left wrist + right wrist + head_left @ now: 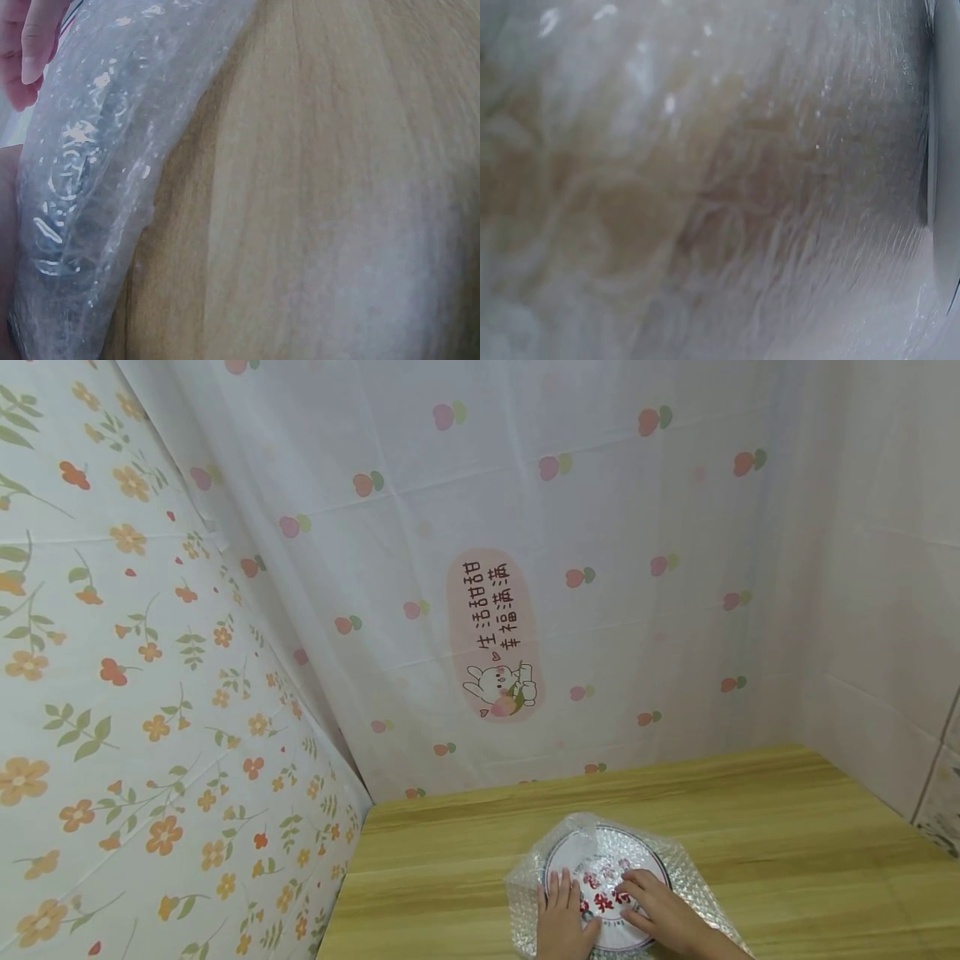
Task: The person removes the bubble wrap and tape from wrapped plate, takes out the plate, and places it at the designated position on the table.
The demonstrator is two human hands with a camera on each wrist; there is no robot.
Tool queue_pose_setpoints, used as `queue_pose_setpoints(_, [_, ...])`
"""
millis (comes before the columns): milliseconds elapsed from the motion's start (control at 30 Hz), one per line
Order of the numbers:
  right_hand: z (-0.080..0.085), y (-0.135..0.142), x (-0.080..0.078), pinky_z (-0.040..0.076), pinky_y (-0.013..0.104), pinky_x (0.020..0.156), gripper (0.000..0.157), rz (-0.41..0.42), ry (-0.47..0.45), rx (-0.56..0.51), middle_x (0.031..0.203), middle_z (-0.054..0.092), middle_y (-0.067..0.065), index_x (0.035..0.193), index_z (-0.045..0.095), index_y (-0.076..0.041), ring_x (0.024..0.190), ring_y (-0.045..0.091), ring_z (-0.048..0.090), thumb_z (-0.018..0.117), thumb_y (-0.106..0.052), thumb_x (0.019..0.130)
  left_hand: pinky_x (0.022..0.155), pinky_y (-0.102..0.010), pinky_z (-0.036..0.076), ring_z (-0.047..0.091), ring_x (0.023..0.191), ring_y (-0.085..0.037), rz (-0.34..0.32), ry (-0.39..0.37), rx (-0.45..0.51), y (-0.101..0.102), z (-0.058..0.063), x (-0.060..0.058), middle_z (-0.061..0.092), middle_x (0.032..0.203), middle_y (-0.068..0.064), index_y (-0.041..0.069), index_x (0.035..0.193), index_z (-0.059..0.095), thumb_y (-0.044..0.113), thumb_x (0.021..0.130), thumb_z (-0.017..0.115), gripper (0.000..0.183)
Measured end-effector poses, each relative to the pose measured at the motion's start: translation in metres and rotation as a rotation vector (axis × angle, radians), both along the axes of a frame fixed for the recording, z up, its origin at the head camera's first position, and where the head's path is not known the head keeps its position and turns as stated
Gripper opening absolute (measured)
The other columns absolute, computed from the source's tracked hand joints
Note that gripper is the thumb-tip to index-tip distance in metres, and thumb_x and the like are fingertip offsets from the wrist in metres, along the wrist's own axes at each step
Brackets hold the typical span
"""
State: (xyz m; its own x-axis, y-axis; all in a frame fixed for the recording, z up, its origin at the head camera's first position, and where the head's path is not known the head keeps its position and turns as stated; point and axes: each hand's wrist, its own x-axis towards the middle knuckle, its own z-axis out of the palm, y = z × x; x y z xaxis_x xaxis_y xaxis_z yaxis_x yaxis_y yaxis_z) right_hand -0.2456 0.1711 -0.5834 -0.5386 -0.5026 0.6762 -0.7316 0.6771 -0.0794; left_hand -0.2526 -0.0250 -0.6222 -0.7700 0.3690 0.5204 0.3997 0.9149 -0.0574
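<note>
A round white plate [581, 858] with red characters and a dark rim line lies on the table within a sheet of clear bubble wrap [699, 893]. My left hand [562, 920] rests on the plate's left side, fingers straight. On the right side, my right hand [663, 912] touches the plate with loosely bent fingers. Bubble wrap [112, 142] rises along the plate's side in the left wrist view, some fingers [34, 49] at its upper left. The right wrist view is filled by blurred bubble wrap [780, 187], with a pale smooth edge [946, 150] at right.
The wood-grain table [435, 877] extends to both sides of the wrap. A white curtain [615, 643] with printed fruit hangs behind it. Flower-print cloth [187, 718] bounds the left side, and a pale wall covering [877, 610] the right.
</note>
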Motion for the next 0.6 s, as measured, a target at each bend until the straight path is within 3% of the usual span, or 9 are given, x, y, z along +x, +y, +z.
queue_pose_setpoints(600, [-0.003,-0.0004,-0.0023,0.047,0.038,0.069,0.028,-0.007,-0.032,0.01,0.098,0.053,0.011,0.092,0.06,-0.01,0.088,0.025,0.052,0.072,-0.022,0.07,0.093,-0.04,0.027,0.043,0.118,-0.025,0.006,-0.008,-0.005,0.0005,0.0016,0.0001,0.05,0.126,-0.007,0.009,0.115,0.06,0.054,0.077,0.05,0.059])
